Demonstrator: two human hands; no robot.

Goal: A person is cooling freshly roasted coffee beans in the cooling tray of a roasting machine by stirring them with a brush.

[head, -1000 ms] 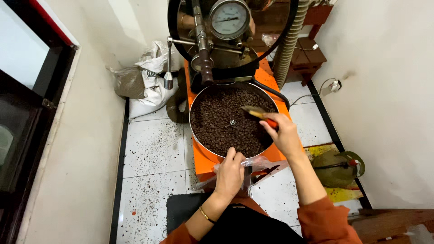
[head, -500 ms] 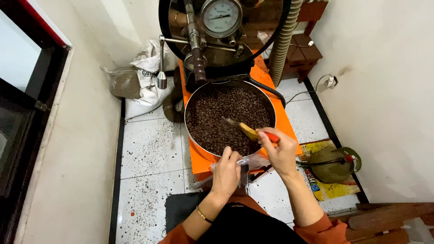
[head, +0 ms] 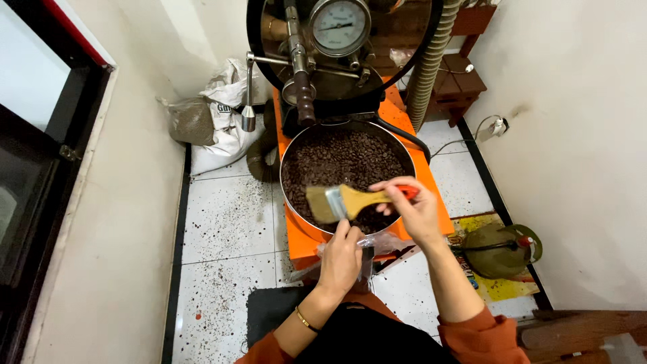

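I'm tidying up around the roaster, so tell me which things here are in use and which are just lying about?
In use: right hand holding the paintbrush; left hand on the clear plastic bag; round tray of roasted coffee beans; orange roaster.

Lying about: white sack; green gas cylinder; black floor mat.

White tile floor point(head: 222, 222) w/ specks, pale walls point(head: 579, 155).

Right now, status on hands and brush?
Right hand grips brush over bean tray. Left hand holds clear bag at tray rim. Nothing between them.
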